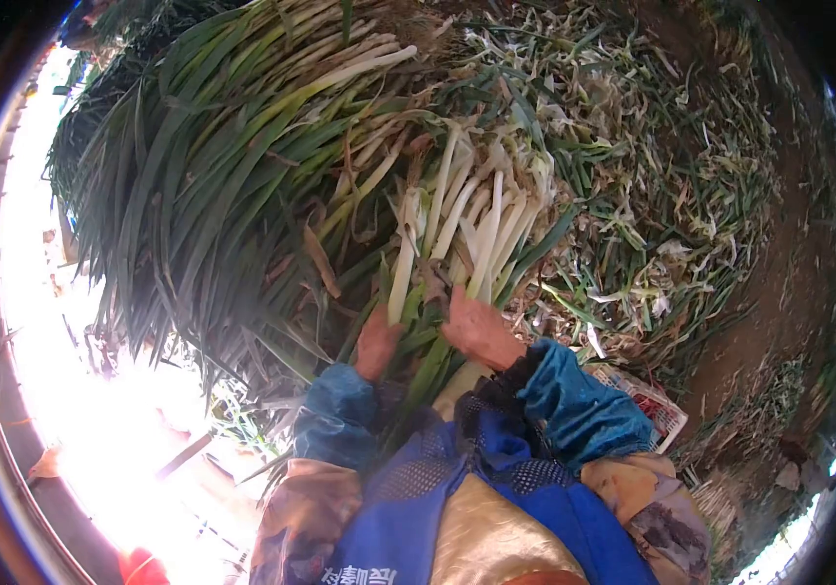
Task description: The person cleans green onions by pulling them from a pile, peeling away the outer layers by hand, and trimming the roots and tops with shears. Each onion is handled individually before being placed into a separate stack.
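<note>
My left hand point(377, 343) and right hand point(481, 331) are curled closed around a bundle of leeks point(476, 224), the left at its left edge, the right at its right, about where white shanks turn to green. I can't tell how far my fingers wrap underneath. The bundle lies right in front of me, roots pointing away, leaves trailing toward my lap.

I'd judge it light enough to lift easily. The shanks should feel firm but could snap if bent hard, and their smooth skin may slip; the leaves look limp and easily creased. I'd take hold low on the white, from both sides, rather than by the ragged roots or floppy tops.

Beyond my hands, a big heap of long-leaved leeks point(184, 166) spreads to the left, loose trimmings point(632, 185) lie to the right, and a white basket point(669, 419) stands near my right sleeve point(579, 395).
</note>
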